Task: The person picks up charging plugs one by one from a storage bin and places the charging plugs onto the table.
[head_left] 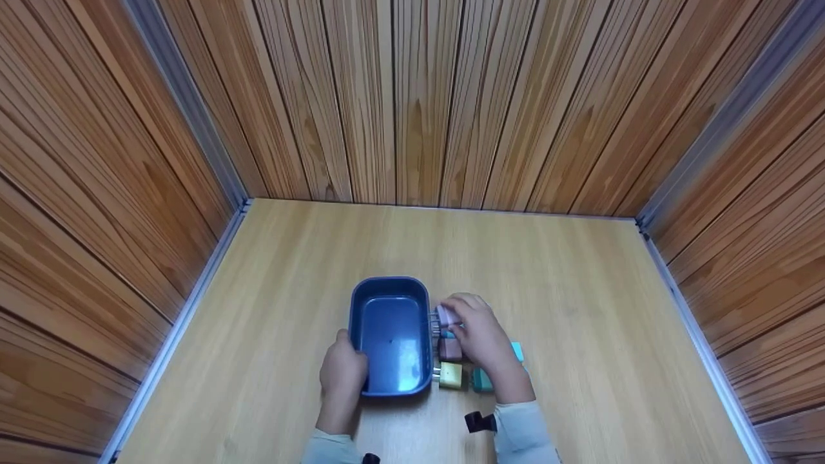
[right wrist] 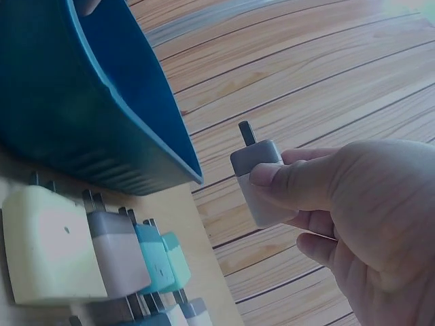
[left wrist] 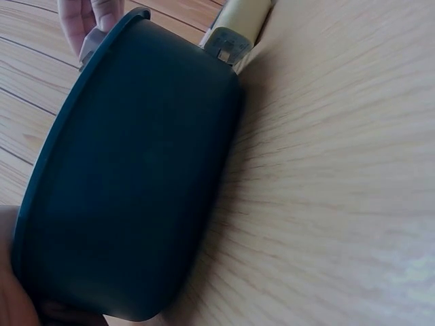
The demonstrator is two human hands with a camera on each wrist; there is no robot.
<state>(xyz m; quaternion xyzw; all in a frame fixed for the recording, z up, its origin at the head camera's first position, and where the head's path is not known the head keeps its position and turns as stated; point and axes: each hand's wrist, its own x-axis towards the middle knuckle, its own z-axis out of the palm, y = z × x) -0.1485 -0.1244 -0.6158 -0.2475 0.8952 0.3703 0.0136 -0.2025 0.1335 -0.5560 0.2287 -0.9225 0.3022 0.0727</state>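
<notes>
A deep blue plastic bin stands on the table, with nothing in it. My left hand grips its left wall, the thumb over the rim. Just past the bin's right side, my right hand pinches a pale grey-mauve plug charger between thumb and fingers, its metal prongs sticking out. In the right wrist view this charger is held up above a row of others. That row includes a yellow charger, a mauve one and two turquoise ones, prongs toward the bin.
Right of that row, partly under my right wrist, lie more chargers, among them a green one and a turquoise one. Wood-panelled walls with grey metal edging enclose the table at the back and both sides.
</notes>
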